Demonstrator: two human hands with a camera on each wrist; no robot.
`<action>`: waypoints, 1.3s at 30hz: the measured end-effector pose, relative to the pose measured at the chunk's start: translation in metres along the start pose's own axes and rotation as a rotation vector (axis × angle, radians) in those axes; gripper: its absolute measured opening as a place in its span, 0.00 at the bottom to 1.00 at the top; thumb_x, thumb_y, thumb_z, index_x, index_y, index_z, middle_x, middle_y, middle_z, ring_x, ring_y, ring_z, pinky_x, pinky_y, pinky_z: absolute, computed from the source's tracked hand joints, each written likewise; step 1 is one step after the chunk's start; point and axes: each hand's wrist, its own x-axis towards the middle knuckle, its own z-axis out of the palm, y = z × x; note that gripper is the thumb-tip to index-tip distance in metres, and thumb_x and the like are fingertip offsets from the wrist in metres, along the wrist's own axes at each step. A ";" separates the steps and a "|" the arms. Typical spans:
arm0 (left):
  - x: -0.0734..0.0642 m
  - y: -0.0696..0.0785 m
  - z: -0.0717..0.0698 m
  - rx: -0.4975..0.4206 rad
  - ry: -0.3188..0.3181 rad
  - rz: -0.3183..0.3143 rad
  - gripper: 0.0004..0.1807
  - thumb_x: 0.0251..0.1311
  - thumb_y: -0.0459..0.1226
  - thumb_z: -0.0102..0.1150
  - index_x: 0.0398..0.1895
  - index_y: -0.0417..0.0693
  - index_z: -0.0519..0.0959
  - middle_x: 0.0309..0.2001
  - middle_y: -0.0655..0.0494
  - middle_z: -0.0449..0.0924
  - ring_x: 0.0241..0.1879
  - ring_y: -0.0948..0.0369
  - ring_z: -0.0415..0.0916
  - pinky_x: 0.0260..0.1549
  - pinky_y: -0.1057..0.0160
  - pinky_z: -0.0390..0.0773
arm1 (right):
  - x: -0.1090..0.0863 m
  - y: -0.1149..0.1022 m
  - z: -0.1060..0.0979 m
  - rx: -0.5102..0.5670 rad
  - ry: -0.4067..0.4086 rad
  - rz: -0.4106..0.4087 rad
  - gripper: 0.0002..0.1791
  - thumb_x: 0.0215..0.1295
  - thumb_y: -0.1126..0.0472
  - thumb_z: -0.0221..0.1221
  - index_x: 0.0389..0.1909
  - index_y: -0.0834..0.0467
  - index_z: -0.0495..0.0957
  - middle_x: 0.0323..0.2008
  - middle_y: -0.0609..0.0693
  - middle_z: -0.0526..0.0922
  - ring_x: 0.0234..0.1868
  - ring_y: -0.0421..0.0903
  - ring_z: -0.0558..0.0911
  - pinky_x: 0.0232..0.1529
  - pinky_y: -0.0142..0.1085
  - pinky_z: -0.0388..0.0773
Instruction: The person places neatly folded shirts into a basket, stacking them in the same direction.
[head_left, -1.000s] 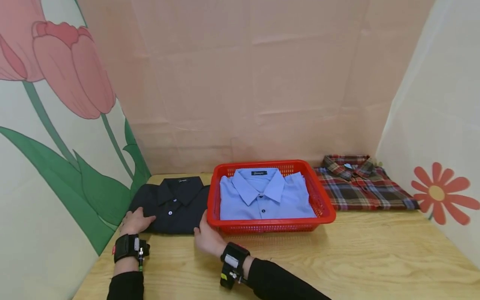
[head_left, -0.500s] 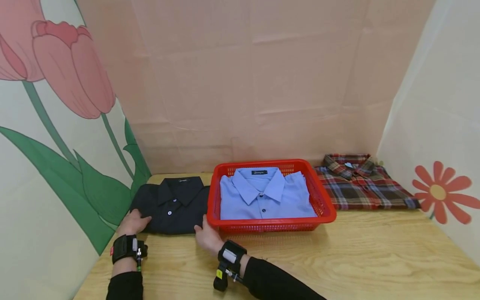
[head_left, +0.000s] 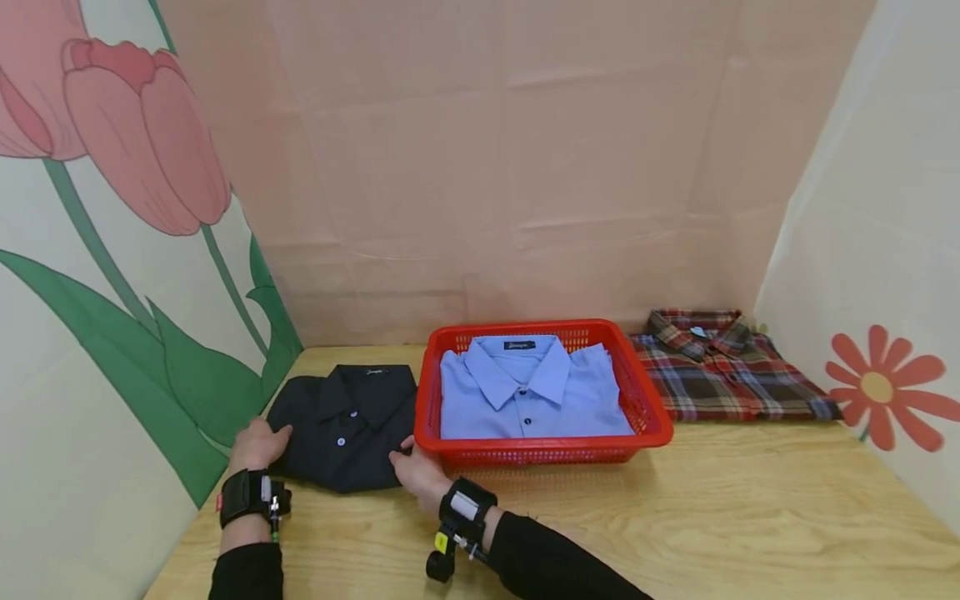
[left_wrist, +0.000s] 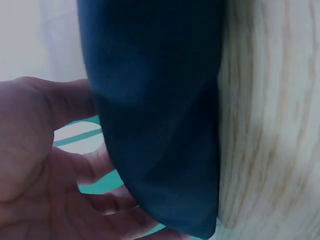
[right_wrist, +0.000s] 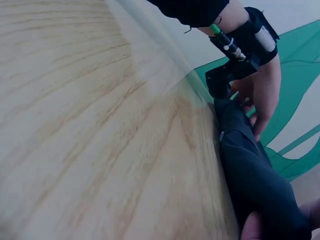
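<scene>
A folded black collared shirt (head_left: 352,437) lies on the left of the table, slightly askew. At its left edge my left hand (head_left: 257,446) holds the cloth, thumb on top. My right hand (head_left: 422,475) pinches the right front corner, just under the basket's near-left corner. In the left wrist view, the palm (left_wrist: 25,155) faces the dark cloth (left_wrist: 155,125), and the fingertips disappear behind it. The right wrist view has the shirt (right_wrist: 255,175) stretching between both hands, with the right thumb (right_wrist: 251,227) against it at the bottom.
Beside the black shirt stands a red plastic basket (head_left: 540,445) containing a folded light blue shirt (head_left: 525,392). A folded plaid shirt (head_left: 727,379) lies right of it. Walls with printed flowers border the wooden table (head_left: 720,517) at left and right.
The black shirt has shifted toward me and turned a little, its collar and front edge now nearer. My left hand has slid slightly left and forward-down with it; the basket has stayed put.
</scene>
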 end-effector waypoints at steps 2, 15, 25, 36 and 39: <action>0.000 0.000 0.002 -0.035 0.012 -0.009 0.36 0.66 0.45 0.45 0.56 0.16 0.52 0.51 0.09 0.52 0.50 0.23 0.59 0.49 0.32 0.66 | -0.001 0.000 0.000 0.036 -0.004 -0.008 0.20 0.60 0.66 0.58 0.53 0.63 0.66 0.58 0.63 0.66 0.55 0.59 0.67 0.55 0.55 0.69; 0.009 0.003 0.011 0.016 -0.032 0.008 0.42 0.67 0.46 0.43 0.61 0.11 0.46 0.60 0.13 0.52 0.59 0.28 0.54 0.59 0.37 0.60 | 0.004 0.001 0.001 0.186 -0.047 0.138 0.26 0.61 0.56 0.58 0.55 0.68 0.66 0.48 0.59 0.72 0.30 0.50 0.78 0.22 0.40 0.81; 0.005 0.011 0.007 -0.002 0.052 -0.012 0.44 0.60 0.61 0.47 0.49 0.19 0.69 0.48 0.20 0.71 0.44 0.33 0.72 0.41 0.39 0.74 | 0.008 0.000 -0.002 0.114 -0.085 0.191 0.32 0.60 0.43 0.59 0.52 0.65 0.68 0.45 0.57 0.73 0.28 0.50 0.78 0.32 0.43 0.79; 0.010 0.012 0.012 0.037 0.093 0.144 0.27 0.60 0.40 0.49 0.51 0.21 0.70 0.52 0.22 0.71 0.50 0.33 0.69 0.48 0.38 0.70 | 0.015 0.004 0.001 0.078 -0.150 0.026 0.37 0.68 0.62 0.52 0.73 0.60 0.46 0.72 0.62 0.48 0.64 0.60 0.59 0.42 0.52 0.78; 0.011 0.014 0.012 0.022 0.079 0.145 0.30 0.61 0.41 0.49 0.55 0.19 0.66 0.54 0.20 0.68 0.53 0.32 0.66 0.52 0.37 0.68 | 0.016 0.004 0.003 0.060 -0.162 -0.031 0.34 0.68 0.65 0.51 0.73 0.55 0.50 0.70 0.60 0.51 0.54 0.58 0.70 0.21 0.43 0.78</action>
